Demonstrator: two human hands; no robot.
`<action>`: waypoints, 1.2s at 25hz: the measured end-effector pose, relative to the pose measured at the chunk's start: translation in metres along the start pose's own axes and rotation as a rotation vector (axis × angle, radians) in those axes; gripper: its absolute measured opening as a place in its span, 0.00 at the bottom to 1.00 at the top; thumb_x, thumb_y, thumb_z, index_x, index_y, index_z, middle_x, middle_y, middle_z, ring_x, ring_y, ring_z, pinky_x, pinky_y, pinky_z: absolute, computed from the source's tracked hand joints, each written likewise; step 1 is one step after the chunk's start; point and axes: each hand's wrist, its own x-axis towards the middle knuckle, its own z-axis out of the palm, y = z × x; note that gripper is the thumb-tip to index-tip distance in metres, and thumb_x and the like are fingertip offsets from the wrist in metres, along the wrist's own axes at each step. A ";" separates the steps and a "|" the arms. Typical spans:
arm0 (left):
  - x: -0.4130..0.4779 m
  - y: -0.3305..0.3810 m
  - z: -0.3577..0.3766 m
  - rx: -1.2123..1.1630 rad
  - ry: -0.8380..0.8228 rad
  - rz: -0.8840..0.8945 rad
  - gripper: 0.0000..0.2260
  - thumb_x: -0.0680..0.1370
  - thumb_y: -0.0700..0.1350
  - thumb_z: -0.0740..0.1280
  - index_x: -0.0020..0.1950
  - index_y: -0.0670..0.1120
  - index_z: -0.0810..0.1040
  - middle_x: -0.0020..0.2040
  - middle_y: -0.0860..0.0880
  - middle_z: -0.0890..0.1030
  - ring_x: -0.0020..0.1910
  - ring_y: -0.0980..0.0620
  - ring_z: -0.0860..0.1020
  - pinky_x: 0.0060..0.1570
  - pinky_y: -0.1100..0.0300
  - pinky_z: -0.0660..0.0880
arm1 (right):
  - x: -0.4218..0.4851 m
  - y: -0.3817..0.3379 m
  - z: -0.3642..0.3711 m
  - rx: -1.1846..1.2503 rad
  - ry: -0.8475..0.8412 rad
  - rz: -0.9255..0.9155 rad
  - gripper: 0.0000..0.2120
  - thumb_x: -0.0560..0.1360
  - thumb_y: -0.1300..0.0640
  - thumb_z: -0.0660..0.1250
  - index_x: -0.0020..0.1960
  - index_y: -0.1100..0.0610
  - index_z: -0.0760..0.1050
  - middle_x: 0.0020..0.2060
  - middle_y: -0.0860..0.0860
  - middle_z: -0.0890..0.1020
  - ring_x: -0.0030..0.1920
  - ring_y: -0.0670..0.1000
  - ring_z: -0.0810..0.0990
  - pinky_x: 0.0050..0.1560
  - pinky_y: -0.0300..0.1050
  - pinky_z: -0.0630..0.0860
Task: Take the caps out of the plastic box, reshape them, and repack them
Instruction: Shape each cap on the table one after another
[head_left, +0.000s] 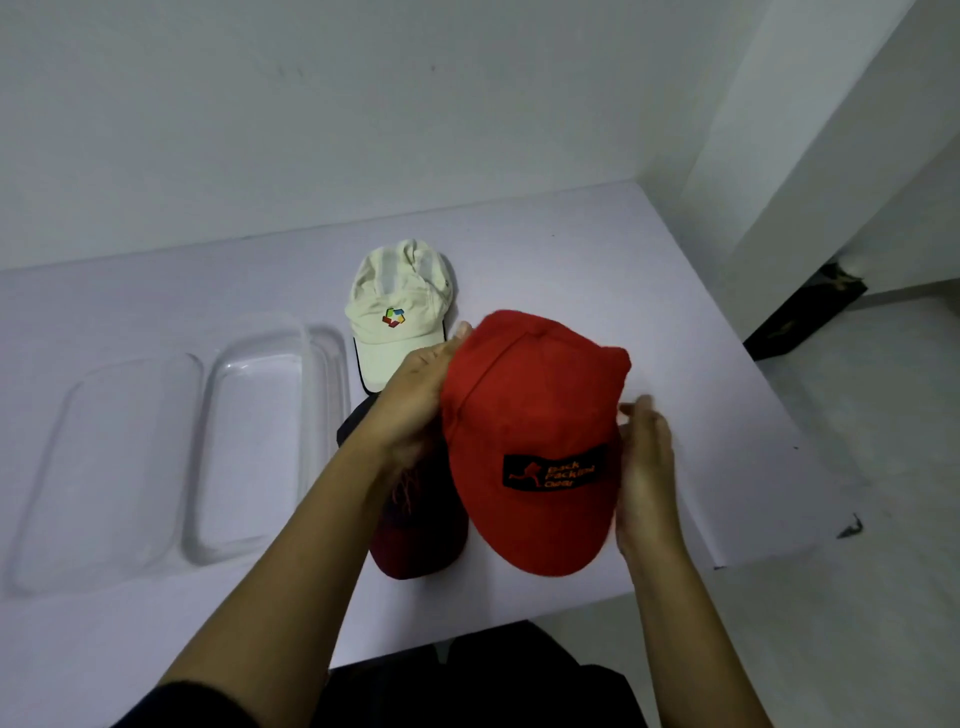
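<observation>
**Item: red cap** (530, 415). Cloth, with a black patch on the front and the brim toward 6 o'clock. It is held up over the table (649, 291), right of centre.

**Grip.** The left hand (415, 400) clasps the crown at the cap's 9 o'clock, with one digit lying along the outside and the rest hidden behind the cloth. The right hand (647, 467) clasps the side at 3 o'clock, near where brim meets crown, with its fingers wrapped round the edge. Both grips are closed on the cap.

**Handling (judged).** Light and soft. The crown should dent and push back out readily. The brim is likely stiffer and will keep its curve. It is not fragile and not slippery. Best held at the two sides of the crown, or by the brim, with fingers inside to round out the panels.

**Nearby.**
- Cream cap (395, 312): on the table at 11 o'clock from the red one.
- Dark cap (421, 525): at 8 o'clock, partly under the left forearm.
- Box (205, 467): clear, lying well off at 9 o'clock, with nothing visible in it.
- Lid (104, 467): probably the box's own, just beyond it.

**Stage (judged).** Reshaping. Repacking not yet begun.
</observation>
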 end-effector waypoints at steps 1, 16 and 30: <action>0.002 0.001 -0.002 -0.088 0.046 -0.011 0.17 0.72 0.59 0.67 0.36 0.45 0.78 0.34 0.47 0.76 0.34 0.51 0.74 0.41 0.60 0.71 | -0.002 -0.001 -0.002 0.000 -0.023 -0.075 0.30 0.67 0.27 0.57 0.59 0.47 0.68 0.48 0.46 0.77 0.50 0.49 0.77 0.46 0.40 0.73; -0.014 0.016 -0.005 0.783 -0.282 0.191 0.16 0.70 0.60 0.70 0.48 0.49 0.81 0.43 0.50 0.85 0.44 0.52 0.83 0.43 0.58 0.79 | 0.023 -0.044 -0.010 -0.281 -0.601 -0.260 0.21 0.74 0.43 0.63 0.45 0.62 0.74 0.40 0.59 0.77 0.42 0.53 0.76 0.44 0.50 0.75; -0.013 0.046 -0.030 -0.041 -0.354 -0.107 0.13 0.68 0.39 0.62 0.46 0.41 0.84 0.42 0.45 0.85 0.41 0.51 0.84 0.41 0.61 0.80 | 0.005 -0.080 0.026 -0.291 -0.700 -0.283 0.09 0.75 0.48 0.61 0.40 0.52 0.68 0.26 0.43 0.73 0.28 0.43 0.70 0.29 0.34 0.68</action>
